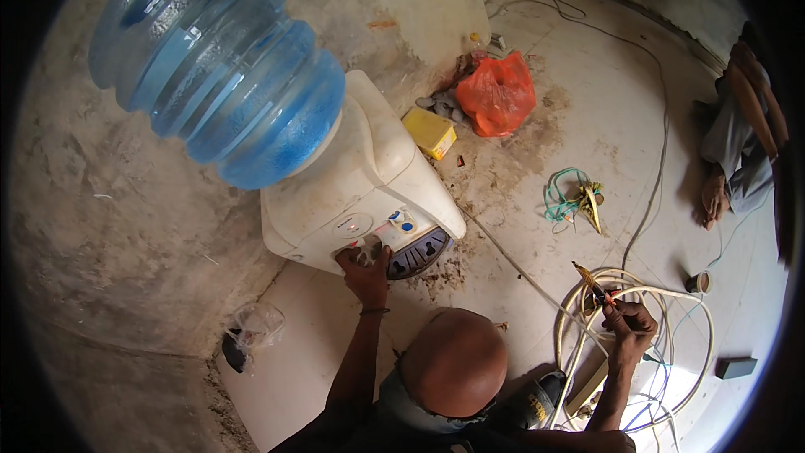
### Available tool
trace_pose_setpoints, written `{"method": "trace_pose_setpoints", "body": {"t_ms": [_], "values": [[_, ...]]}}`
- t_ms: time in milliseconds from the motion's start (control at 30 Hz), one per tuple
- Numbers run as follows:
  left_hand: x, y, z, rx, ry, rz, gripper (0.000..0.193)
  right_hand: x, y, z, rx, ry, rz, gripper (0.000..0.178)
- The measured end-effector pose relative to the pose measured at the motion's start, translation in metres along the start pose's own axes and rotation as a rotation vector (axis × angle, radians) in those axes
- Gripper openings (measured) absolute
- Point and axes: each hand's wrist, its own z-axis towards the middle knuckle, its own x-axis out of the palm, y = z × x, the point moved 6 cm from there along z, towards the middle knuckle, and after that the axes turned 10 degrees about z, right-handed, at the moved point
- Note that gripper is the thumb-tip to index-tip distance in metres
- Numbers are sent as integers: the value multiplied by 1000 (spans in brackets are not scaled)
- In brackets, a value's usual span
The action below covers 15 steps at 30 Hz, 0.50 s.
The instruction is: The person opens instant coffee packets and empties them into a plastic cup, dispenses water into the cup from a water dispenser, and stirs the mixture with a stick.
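Observation:
My left hand is at the front of a white water dispenser, on its red-marked tap side. Its fingers are curled around a small pale, shiny thing, too hidden to name. A large blue water bottle stands upside down on top of the dispenser. Beside my left hand are the blue tap and the dark drip tray. Over the coiled white cable, my right hand pinches what looks like a cable end, with brown, yellow and orange-red strands sticking out.
A red plastic bag and a yellow box lie by the wall. Teal string and yellow strips are on the floor. A seated person, a small cup and a dark box are at right.

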Motion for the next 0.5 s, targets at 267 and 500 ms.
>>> {"method": "trace_pose_setpoints", "body": {"t_ms": [267, 500], "values": [[0, -4, 0, -2, 24, 32, 69, 1, 0, -3, 13, -3, 8, 14], [2, -3, -1, -5, 31, 66, 70, -4, -3, -3, -25, -3, 2, 15]]}}
